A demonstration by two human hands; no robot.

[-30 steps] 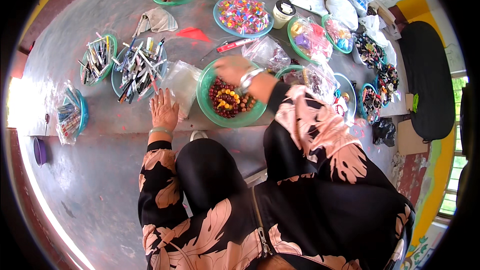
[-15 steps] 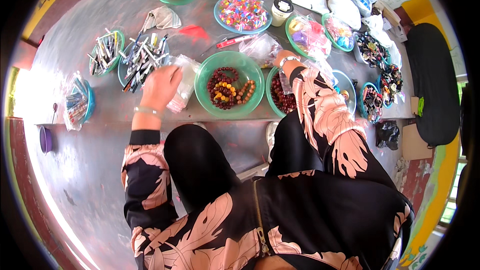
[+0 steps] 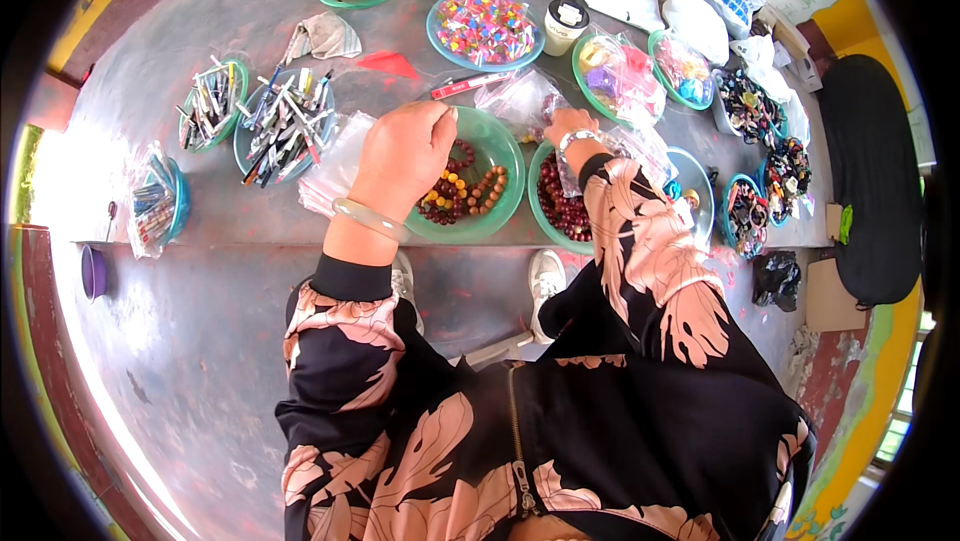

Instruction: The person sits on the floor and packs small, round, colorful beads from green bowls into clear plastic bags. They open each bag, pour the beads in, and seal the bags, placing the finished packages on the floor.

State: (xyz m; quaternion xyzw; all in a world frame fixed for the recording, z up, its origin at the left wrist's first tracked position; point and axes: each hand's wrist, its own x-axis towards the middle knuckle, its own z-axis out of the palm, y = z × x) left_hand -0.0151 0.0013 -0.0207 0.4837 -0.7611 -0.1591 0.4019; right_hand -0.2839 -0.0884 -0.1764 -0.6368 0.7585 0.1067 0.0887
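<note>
Grey concrete flooring, stepped like a low ledge, serves as the display surface, and it is crowded with shallow bowls.

The left hand point(image 3: 405, 153) is raised over the green bowl point(image 3: 505, 156), fingers curled together as if pinching something small; what is pinched cannot be made out. A pale bangle point(image 3: 368, 220) is worn at that wrist. The right hand point(image 3: 570, 126) is lowered at the far rim of the second green bowl point(image 3: 540, 216), its fingers bent onto a clear plastic bag point(image 3: 530, 96); whether the bag is actually gripped cannot be told.

The step in hand is judged to be sorting or picking bead bracelets from the bowl. The next move is judged to call for a fine pinch and a steady lift, so that neighbouring strands are not dragged out.

The bead bracelets point(image 3: 470, 191) lie loosely in the green bowl just below the left hand: round beads in brown, dark red and yellow, strung in loops and heaped together. Dark red beads point(image 3: 565, 206) fill the second bowl, partly hidden by the right sleeve.

Further out, bowls of pens point(image 3: 285, 121) are noted to the left, a blue bowl of coloured trinkets point(image 3: 485, 29) beyond, and a white cup point(image 3: 565, 26) beside it.
</note>
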